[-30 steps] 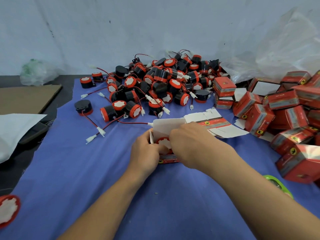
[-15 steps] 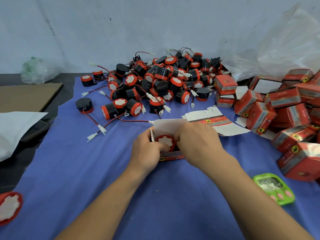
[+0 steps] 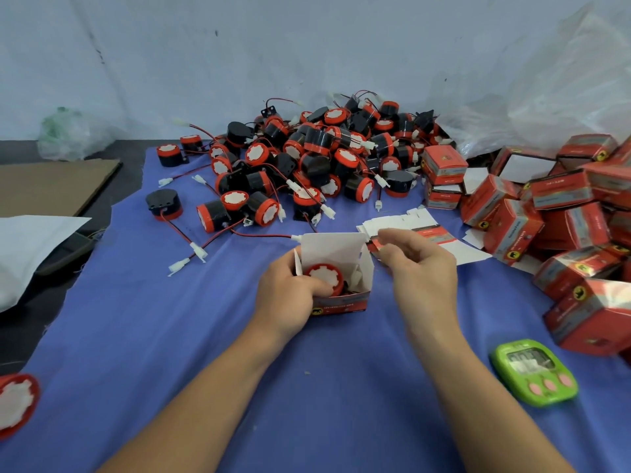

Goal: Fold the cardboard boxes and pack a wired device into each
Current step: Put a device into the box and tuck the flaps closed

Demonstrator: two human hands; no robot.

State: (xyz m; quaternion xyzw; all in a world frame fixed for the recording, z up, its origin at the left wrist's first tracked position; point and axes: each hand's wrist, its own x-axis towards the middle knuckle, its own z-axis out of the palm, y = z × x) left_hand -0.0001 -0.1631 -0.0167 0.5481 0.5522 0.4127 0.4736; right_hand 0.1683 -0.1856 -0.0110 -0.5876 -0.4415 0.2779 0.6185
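Observation:
A small red cardboard box [image 3: 345, 303] stands open on the blue cloth, its white lid flap upright. Inside it lies a red and black wired device [image 3: 324, 278], white face up, with a white connector beside it. My left hand [image 3: 290, 295] grips the box's left side, thumb on the device. My right hand [image 3: 420, 268] hovers just right of the box, fingers loosely curled, holding nothing. A pile of loose wired devices [image 3: 307, 158] lies beyond. Flat unfolded boxes [image 3: 430, 233] lie behind my right hand.
Several packed red boxes [image 3: 553, 216] are heaped at the right before a clear plastic bag [image 3: 546, 97]. A green timer [image 3: 532, 370] lies at the near right. One device [image 3: 15, 402] sits at the near left edge. Brown cardboard [image 3: 51, 182] and a white bag [image 3: 30, 244] lie left.
My right hand has lifted off the box and drawn to the right. The device now sits lower inside the box, in plain sight. My left hand stays on the box.

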